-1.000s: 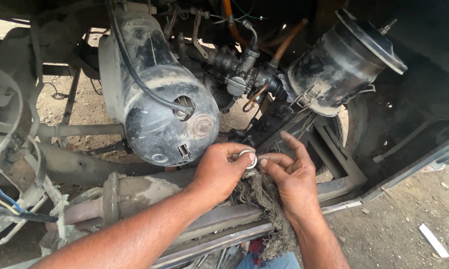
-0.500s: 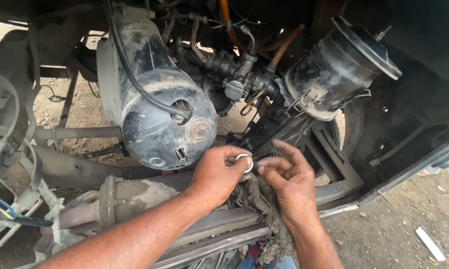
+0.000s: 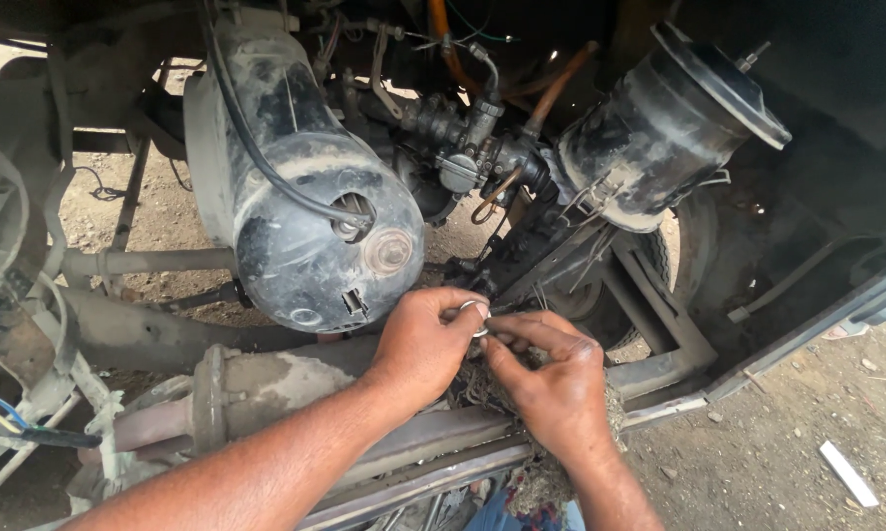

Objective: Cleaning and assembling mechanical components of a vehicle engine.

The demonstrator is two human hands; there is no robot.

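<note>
Steel ring (image 3: 475,317), small and bright, sits pinched between the fingertips of my left hand (image 3: 423,344), just below the dark round tank (image 3: 310,211) and level with its lower edge. My left hand is closed on the ring, thumb and forefinger curled around its rim. My right hand (image 3: 551,379) meets it from the other side: its forefinger and thumb press together at the ring's right edge, gripping something thin there that I cannot make out. Both hands touch at the fingertips. Under my right hand lies a rag (image 3: 536,472) of grey, frayed waste cloth, bunched against the palm and hanging down past the wrist; whether the lower fingers clasp it I cannot tell. The hands rest above a flat frame rail (image 3: 433,447) that runs from lower left to the right. To the left of my left forearm lies a dusty pipe (image 3: 236,388) with a flange collar. A black hose (image 3: 256,147) runs down the tank's side into a hole in its end face. Above the hands, between tank and canister, sits a carburettor (image 3: 472,147) with orange tubes (image 3: 546,93) leading up from it. A black ribbed canister (image 3: 659,123) with a wide lid tilts at upper right. Sandy ground (image 3: 777,462) with small debris fills the lower right.
</note>
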